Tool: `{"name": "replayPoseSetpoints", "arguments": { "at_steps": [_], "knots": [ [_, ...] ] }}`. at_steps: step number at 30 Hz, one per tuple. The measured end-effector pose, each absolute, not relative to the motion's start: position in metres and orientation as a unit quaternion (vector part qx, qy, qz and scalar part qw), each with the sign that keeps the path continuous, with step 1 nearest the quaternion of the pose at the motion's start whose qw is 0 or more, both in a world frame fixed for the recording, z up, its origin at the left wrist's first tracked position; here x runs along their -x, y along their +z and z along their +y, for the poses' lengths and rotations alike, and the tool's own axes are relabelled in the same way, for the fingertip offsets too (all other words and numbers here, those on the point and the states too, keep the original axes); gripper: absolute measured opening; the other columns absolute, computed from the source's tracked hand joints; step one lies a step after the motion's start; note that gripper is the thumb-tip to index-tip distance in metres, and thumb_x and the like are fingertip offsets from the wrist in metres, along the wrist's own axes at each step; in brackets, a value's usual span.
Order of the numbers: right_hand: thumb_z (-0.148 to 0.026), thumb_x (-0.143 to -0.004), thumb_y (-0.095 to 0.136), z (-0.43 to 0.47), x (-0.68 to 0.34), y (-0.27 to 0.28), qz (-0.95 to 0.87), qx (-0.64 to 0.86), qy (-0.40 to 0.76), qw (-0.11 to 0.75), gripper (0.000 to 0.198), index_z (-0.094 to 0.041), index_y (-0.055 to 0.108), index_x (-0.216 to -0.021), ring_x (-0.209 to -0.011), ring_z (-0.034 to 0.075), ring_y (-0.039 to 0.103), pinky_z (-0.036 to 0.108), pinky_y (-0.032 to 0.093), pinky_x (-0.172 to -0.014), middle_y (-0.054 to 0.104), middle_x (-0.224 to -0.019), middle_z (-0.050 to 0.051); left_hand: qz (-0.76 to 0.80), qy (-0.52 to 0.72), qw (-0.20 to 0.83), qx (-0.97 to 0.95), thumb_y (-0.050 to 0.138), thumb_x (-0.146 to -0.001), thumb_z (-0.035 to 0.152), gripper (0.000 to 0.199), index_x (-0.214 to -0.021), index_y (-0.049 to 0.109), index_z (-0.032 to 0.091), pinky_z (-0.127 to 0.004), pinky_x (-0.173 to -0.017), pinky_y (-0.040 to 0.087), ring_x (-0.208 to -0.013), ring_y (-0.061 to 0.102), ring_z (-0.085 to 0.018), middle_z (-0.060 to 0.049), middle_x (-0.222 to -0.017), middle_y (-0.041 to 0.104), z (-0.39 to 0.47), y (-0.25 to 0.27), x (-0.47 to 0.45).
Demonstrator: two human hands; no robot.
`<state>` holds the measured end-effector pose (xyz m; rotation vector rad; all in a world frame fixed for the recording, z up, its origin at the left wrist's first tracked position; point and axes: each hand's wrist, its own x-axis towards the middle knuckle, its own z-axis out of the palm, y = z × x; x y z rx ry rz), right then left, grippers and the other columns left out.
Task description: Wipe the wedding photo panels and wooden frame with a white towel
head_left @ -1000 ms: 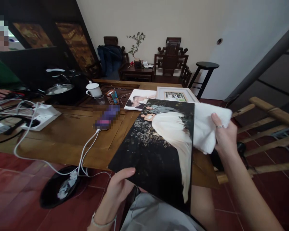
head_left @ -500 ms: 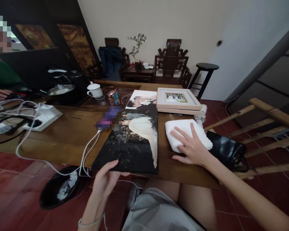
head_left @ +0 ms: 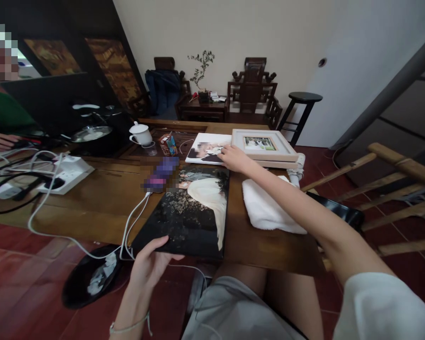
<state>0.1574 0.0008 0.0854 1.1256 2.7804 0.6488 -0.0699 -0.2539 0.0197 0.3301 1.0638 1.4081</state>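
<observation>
A dark photo panel (head_left: 184,212) with a figure in a long pale dress lies at the table's near edge. My left hand (head_left: 152,259) grips its near left edge, thumb on top and fingers underneath. Just beyond it lies a second photo panel (head_left: 205,146) with a pale upper part. My right hand (head_left: 235,158) reaches across to that panel's right side, fingers slightly bent and resting on it; the fingertips are partly hidden. Under my right forearm sits a folded white towel (head_left: 262,208), which no hand holds.
Stacked picture frames (head_left: 265,158) stand at the back right. Left of the panels are a phone (head_left: 161,174) on a white cable, a small box (head_left: 168,145), a lidded cup (head_left: 140,134) and a power strip (head_left: 67,174). A black bin (head_left: 74,283) is below. Another person's hand (head_left: 2,140) is far left.
My right hand has left the white towel and moved forward and left to the far photo panel. The dark panel has shifted slightly toward me, still in my left hand.
</observation>
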Motion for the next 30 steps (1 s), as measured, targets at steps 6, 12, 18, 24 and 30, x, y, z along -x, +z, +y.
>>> {"name": "replayPoseSetpoints", "arguments": {
  "at_steps": [6,12,18,24,30],
  "knots": [
    [-0.039,-0.084,0.063,0.047,-0.127,0.070,0.885,-0.405,0.193,0.123,0.047,-0.006,0.060,-0.118,-0.113,0.037,0.055,0.059,0.030,-0.098,0.066,-0.114,0.023,0.457,0.601,0.635,-0.165,0.067,-0.060,0.007,0.005,-0.060,0.072,0.008,-0.034,-0.050,0.063,-0.046,0.067,-0.023,-0.007,-0.056,0.070,-0.257,0.017,0.077],
    [-0.038,-0.093,0.048,0.056,-0.133,0.067,0.904,-0.355,0.182,0.154,0.042,-0.004,0.059,-0.116,-0.100,0.030,0.065,0.052,0.029,-0.102,0.069,-0.107,0.023,0.444,0.596,0.649,-0.164,0.066,-0.063,0.008,0.007,-0.062,0.073,0.009,-0.037,-0.054,0.064,-0.049,0.068,-0.024,-0.008,-0.060,0.072,-0.252,0.012,0.081],
    [-0.032,-0.097,0.036,0.050,-0.138,0.062,0.910,-0.342,0.201,0.120,0.049,0.007,0.048,-0.124,-0.104,0.033,0.062,0.046,0.034,-0.097,0.062,-0.114,0.031,0.414,0.603,0.664,-0.153,0.063,-0.065,0.004,0.011,-0.064,0.072,0.009,-0.030,-0.049,0.063,-0.048,0.067,-0.020,-0.007,-0.062,0.072,-0.243,0.016,0.081],
    [-0.024,-0.096,0.029,0.049,-0.138,0.065,0.903,-0.371,0.205,0.066,0.045,0.006,0.045,-0.126,-0.108,0.036,0.057,0.046,0.042,-0.086,0.061,-0.115,0.032,0.435,0.605,0.650,-0.152,0.057,-0.064,0.002,0.015,-0.061,0.069,0.010,-0.031,-0.042,0.060,-0.046,0.067,-0.022,-0.007,-0.060,0.072,-0.226,0.028,0.078],
    [-0.005,-0.089,0.031,0.049,-0.136,0.064,0.892,-0.407,0.196,0.022,0.040,-0.001,0.046,-0.126,-0.110,0.035,0.053,0.042,0.045,-0.079,0.063,-0.113,0.027,0.426,0.605,0.651,-0.169,0.052,-0.069,0.001,0.018,-0.070,0.067,0.012,-0.032,-0.044,0.061,-0.051,0.068,-0.021,-0.005,-0.064,0.072,-0.203,0.041,0.080]
  ]
}}
